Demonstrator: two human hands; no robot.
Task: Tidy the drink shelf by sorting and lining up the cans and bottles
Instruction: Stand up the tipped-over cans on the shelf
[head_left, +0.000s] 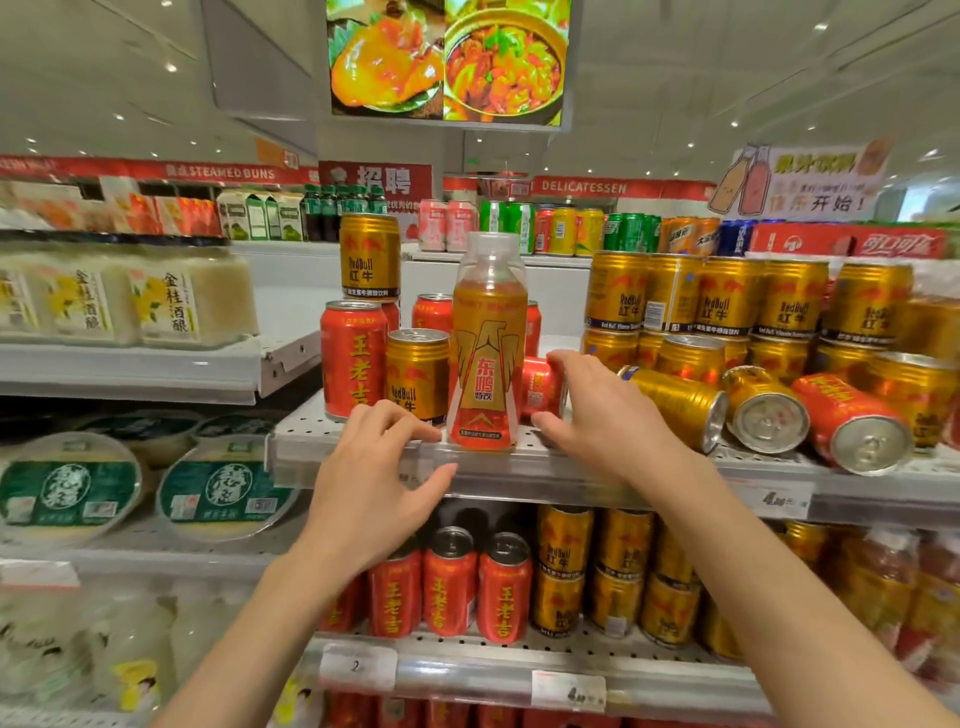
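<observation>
An orange drink bottle (487, 343) with a clear cap stands upright at the front edge of the perforated shelf (571, 467). My left hand (379, 483) hovers just left of its base, fingers loosely curled over the shelf edge, holding nothing. My right hand (602, 410) curls round a red can lying on its side (540, 387) just right of the bottle. Upright red cans (352, 358) and a gold can (417, 374) stand left of the bottle, with another gold can (370, 257) stacked on top.
Toppled gold cans (680, 402) and a toppled red can (847, 421) lie right of my right hand, before stacked gold cans (727, 296). The shelf below holds upright red cans (449, 587) and gold ones. White jars (166, 301) and green-lidded tubs (223, 488) fill the left shelves.
</observation>
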